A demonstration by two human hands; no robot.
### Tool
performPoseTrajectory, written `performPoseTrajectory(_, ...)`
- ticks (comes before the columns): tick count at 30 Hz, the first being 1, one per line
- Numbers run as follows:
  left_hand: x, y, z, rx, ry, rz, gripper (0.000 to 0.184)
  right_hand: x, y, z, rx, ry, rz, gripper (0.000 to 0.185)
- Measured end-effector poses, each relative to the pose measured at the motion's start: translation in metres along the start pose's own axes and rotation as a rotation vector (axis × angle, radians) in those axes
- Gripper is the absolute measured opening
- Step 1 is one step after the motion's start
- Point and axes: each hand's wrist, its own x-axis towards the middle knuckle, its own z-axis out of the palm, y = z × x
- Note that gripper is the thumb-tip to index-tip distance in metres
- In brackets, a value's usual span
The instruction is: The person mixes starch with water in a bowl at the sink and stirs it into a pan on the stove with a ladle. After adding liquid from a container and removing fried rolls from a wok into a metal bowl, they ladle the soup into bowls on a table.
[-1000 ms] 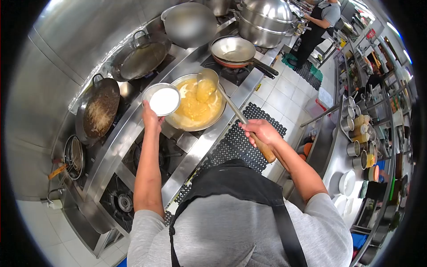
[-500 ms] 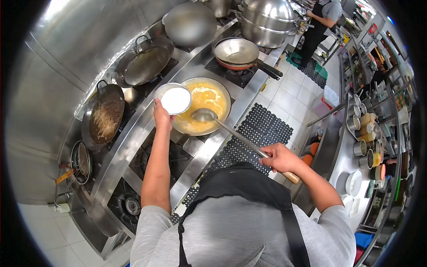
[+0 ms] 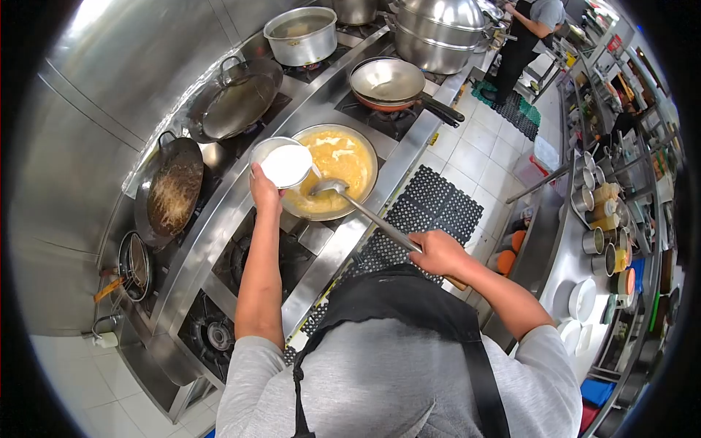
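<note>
My left hand (image 3: 264, 190) grips a round metal bowl (image 3: 257, 155) of white liquid (image 3: 286, 165) by its near side. The bowl tilts to the right over the left part of a wide pan (image 3: 374, 175), and a little white shows at its lip. Yellow-orange sauce (image 3: 343, 164) with white streaks fills the pan. Closed around the long handle of a metal ladle (image 3: 376, 221) is my right hand (image 3: 441, 255). The ladle's head rests in the sauce near the bowl; its wooden handle end is partly hidden behind my hand.
Two dark woks (image 3: 175, 186) stand along the steel wall at the left. Behind the pan are a skillet (image 3: 387, 82), a pot (image 3: 301, 45) and a large steamer (image 3: 438, 36). A bare burner (image 3: 217, 336) lies near my left arm. A person (image 3: 522, 44) stands farther back.
The bowl has tipped further toward the pan. My right hand and the ladle have shifted left, and the white streaks in the sauce have broken up.
</note>
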Motion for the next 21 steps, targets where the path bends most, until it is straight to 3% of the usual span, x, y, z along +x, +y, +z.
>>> performPoseTrajectory(2,0.004,-0.001,-0.004,-0.006,0.05,-0.016,0.055,0.013,0.001,0.007,0.017,0.03,-0.013,0.036)
performPoseTrajectory(5,0.001,0.006,-0.017,-0.114,-0.104,-0.135,0.059,0.035,0.007,0.019,-0.017,0.091,-0.043,0.033)
performPoseTrajectory(8,-0.008,0.015,-0.022,-0.184,-0.078,-0.155,0.061,0.056,0.013,0.031,-0.019,0.15,-0.071,0.029)
performPoseTrajectory(21,-0.055,0.05,-0.052,-0.248,-0.032,-0.104,0.06,0.11,0.026,0.03,-0.022,0.266,-0.107,0.027)
